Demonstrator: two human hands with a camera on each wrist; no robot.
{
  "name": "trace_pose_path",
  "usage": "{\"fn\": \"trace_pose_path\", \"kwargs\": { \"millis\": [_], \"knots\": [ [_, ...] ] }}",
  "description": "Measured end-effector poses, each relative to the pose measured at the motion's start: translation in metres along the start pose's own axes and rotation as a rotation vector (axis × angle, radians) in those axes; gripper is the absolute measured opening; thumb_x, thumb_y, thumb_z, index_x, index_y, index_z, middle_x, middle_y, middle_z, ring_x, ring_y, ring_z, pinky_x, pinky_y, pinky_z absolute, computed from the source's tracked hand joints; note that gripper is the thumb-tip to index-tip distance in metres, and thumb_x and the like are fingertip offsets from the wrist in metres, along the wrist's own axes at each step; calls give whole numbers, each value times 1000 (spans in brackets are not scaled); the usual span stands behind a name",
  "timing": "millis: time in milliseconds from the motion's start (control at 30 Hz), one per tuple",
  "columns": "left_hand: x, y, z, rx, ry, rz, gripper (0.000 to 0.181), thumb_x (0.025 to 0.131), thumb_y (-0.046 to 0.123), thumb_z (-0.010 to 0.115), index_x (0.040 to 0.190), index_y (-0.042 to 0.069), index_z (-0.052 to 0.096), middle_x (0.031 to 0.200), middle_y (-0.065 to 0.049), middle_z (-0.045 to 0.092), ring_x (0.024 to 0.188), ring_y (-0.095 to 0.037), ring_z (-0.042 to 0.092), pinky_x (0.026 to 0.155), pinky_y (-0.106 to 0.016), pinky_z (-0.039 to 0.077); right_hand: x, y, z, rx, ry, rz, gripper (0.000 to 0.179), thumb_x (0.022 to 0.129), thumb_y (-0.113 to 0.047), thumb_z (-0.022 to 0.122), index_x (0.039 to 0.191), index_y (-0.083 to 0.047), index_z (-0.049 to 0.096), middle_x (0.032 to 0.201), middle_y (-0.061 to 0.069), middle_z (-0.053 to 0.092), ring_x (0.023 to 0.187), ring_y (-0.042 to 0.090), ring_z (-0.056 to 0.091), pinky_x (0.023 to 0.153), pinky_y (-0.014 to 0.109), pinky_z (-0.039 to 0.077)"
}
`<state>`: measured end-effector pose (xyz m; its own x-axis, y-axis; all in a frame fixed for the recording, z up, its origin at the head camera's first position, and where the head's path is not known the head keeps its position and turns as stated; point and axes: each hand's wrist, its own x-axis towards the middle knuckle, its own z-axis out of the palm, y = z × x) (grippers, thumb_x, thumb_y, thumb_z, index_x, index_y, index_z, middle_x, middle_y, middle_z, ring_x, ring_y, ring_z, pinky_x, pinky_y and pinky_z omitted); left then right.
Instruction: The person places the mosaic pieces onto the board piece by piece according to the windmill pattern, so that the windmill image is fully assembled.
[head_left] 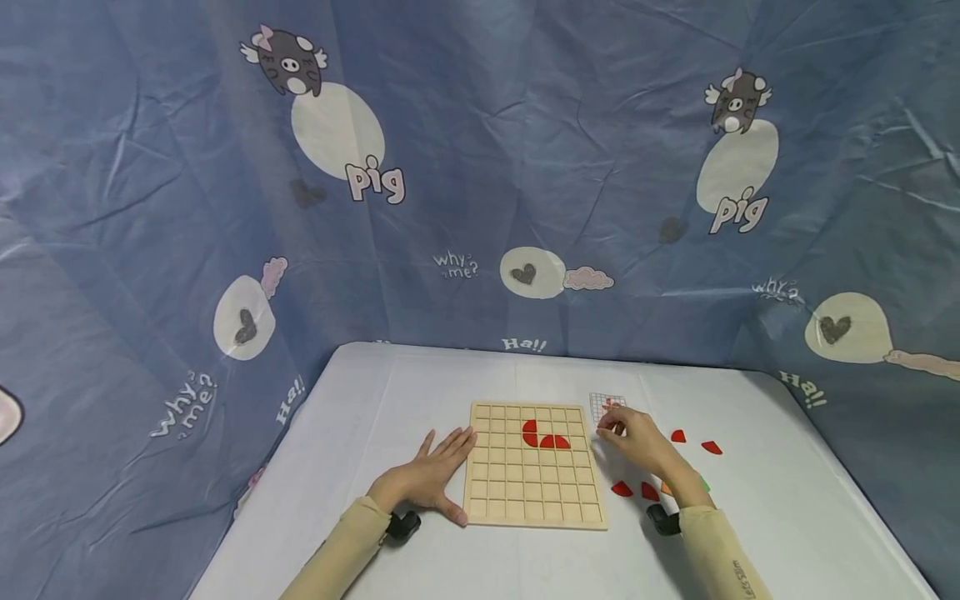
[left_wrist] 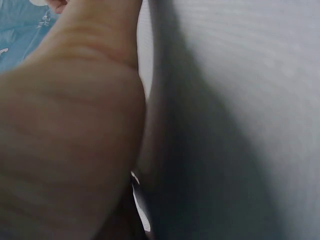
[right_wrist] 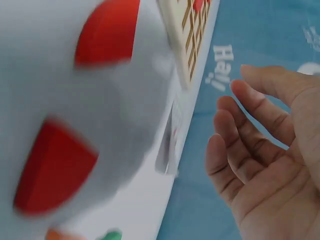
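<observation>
A pale wooden grid board lies on the white table. Several red quarter-circle pieces sit in its upper cells. My left hand is spread flat, its fingertips and thumb touching the board's left edge. In the left wrist view only the blurred palm side and wrist show. Just past the board's right edge hovers my right hand, fingers loosely bent. In the right wrist view nothing shows between the thumb and fingers of that hand. A small printed grid card with a red pattern lies behind it, partly covered.
To the right of the board lie loose red pieces, with two more farther right, one of them a red piece. An orange piece and a green piece are partly hidden by my right forearm. A blue printed cloth hangs around the table.
</observation>
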<state>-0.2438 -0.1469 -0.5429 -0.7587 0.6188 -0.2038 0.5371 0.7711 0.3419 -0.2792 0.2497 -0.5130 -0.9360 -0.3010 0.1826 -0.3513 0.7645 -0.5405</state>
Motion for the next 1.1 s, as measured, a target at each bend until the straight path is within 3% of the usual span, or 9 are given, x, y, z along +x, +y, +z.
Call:
{"fn": "trace_pose_path", "kwargs": {
  "millis": [233,633,867,1100],
  "knots": [
    [0,-1,1,-8,1,3,137,59,73,73,156,9,0,164,-9,-3,151,-30,-2,116,-63,-5,-10,27,-20,-60,98,123,11,88,-18,70,93,-9,66,90,3,63,84,20,57,69,33,47],
    [-1,-1,-1,-11,-2,8,136,61,72,73,156,9,-1,164,-9,-3,151,-30,-3,116,-63,-5,-30,60,-40,-122,138,337,32,87,-15,67,107,9,58,96,24,59,86,35,59,73,48,49],
    [-1,0,0,-14,-4,9,136,61,72,73,156,9,-1,164,-10,-4,151,-30,-3,116,-63,-6,-36,64,-45,-184,96,478,47,86,-20,66,116,14,55,105,32,56,95,46,56,78,55,48],
    [0,0,0,-5,1,3,136,60,72,73,156,10,-1,164,-8,-4,151,-29,-3,117,-63,-6,-33,69,-46,-145,12,586,47,88,-20,65,116,16,53,104,31,57,89,37,57,77,49,51]
  ]
}}
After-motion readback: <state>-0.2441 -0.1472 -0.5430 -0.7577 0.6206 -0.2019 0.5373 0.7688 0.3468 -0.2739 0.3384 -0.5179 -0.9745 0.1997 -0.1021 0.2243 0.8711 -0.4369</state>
